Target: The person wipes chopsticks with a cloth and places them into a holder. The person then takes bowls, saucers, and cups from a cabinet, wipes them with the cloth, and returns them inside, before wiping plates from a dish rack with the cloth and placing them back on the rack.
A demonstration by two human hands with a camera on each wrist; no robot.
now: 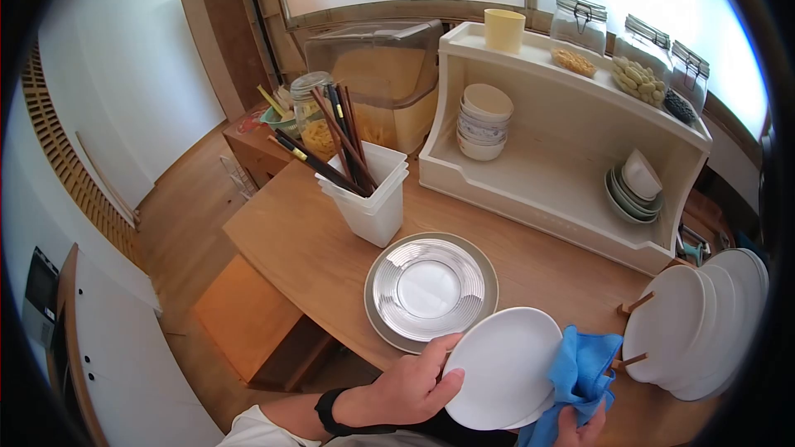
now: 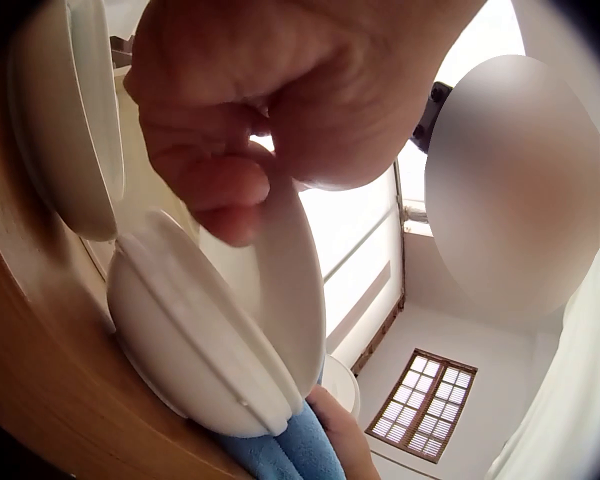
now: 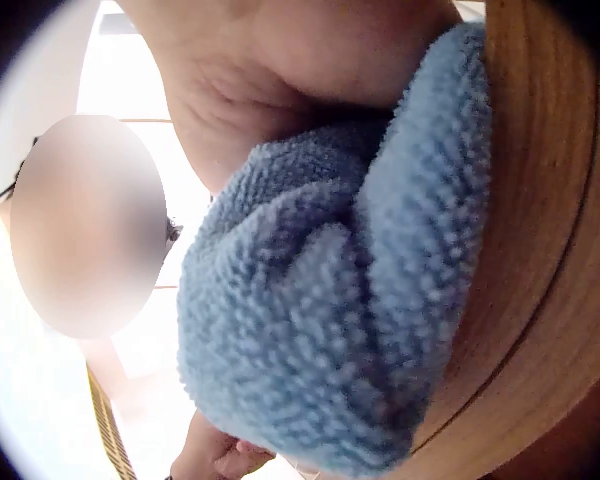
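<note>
A white plate (image 1: 503, 368) is tilted up near the front edge of the table, with the edge of another plate showing beneath it. My left hand (image 1: 407, 385) grips its left rim, thumb on the upper face. In the left wrist view, the fingers (image 2: 230, 185) pinch the rim, and more white plates (image 2: 180, 320) lie below. My right hand (image 1: 581, 425) holds a fluffy blue cloth (image 1: 582, 364) at the plate's right side. The right wrist view shows the cloth (image 3: 320, 290) bunched under that hand, covering most of its fingers.
Left of the plate, a ribbed silvery plate (image 1: 431, 290) rests on a larger grey-rimmed one. A white container (image 1: 373, 203) of chopsticks stands behind. White plates (image 1: 671, 323) stand in a wooden rack at right. A cream shelf (image 1: 546, 223) holds bowls and jars at the back.
</note>
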